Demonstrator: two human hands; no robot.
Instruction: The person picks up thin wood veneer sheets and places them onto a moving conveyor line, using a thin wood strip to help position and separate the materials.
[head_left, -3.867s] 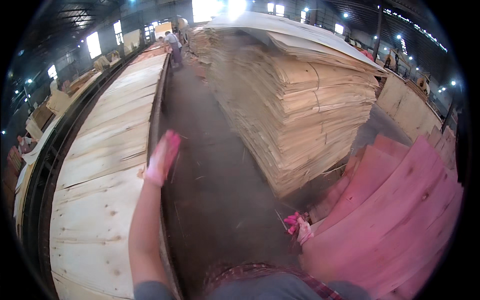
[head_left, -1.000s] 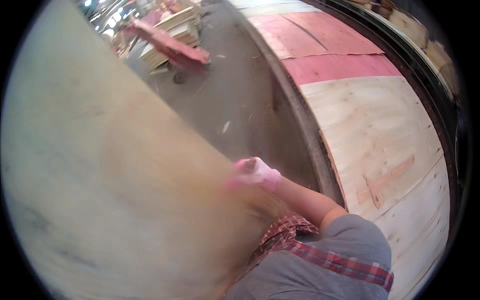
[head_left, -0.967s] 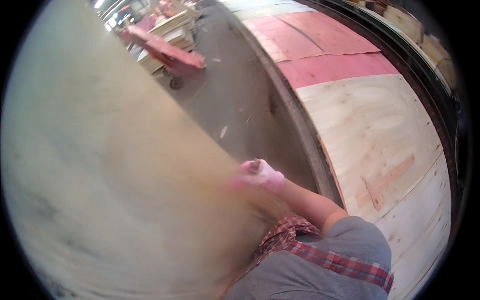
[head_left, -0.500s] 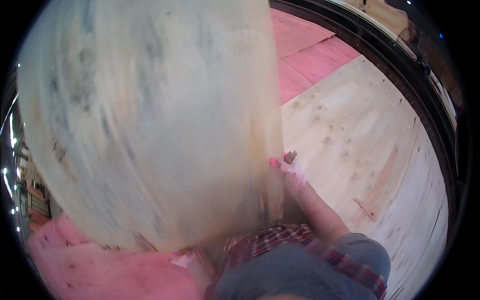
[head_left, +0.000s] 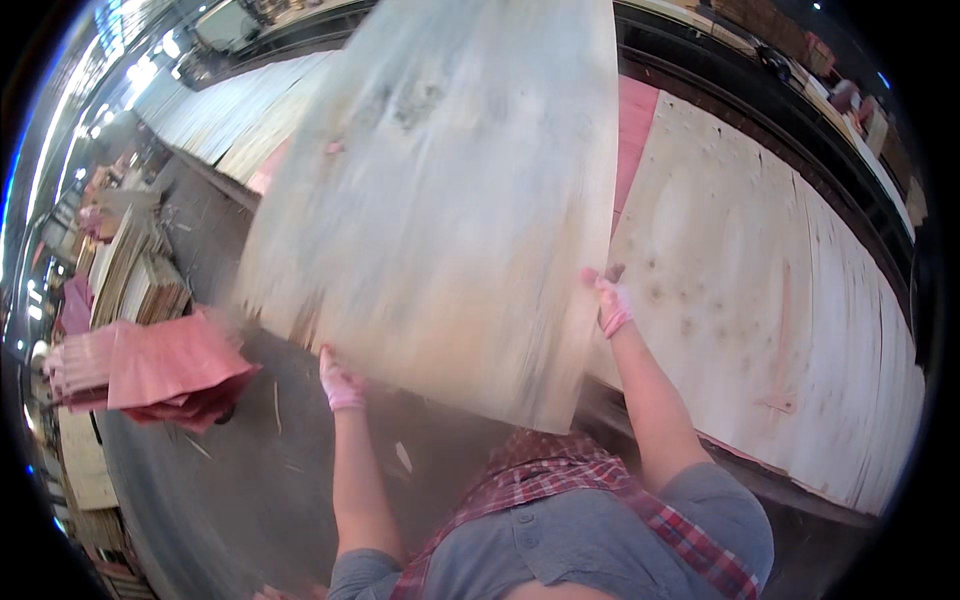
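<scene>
A large, pale wood veneer sheet (head_left: 450, 220) with grey streaks and a ragged near edge hangs tilted before me, blurred by motion. My left hand (head_left: 341, 382), in a pink-stained white glove, grips its near edge towards the left. On the right edge, my right hand (head_left: 612, 302) is closed in a similar glove with its fingertips bare. The fingers behind the sheet are hidden. Beside my right hand, another veneer sheet (head_left: 720, 280) with knots and a brownish patch lies flat on the long bench.
Left of me, a stack of pink sheets (head_left: 180, 365) has drooping edges. Behind it stand piles of pale veneer (head_left: 140, 270). Wood slivers (head_left: 403, 457) lie on the dark floor (head_left: 270, 480). A dark rail (head_left: 700, 50) runs along the bench's far side, and pale sheets (head_left: 240, 110) continue at far left.
The veneer sheet, held in both hands, now sits farther from me and covers less of the view. My left hand and arm show more fully, as do the floor and pink stack.
</scene>
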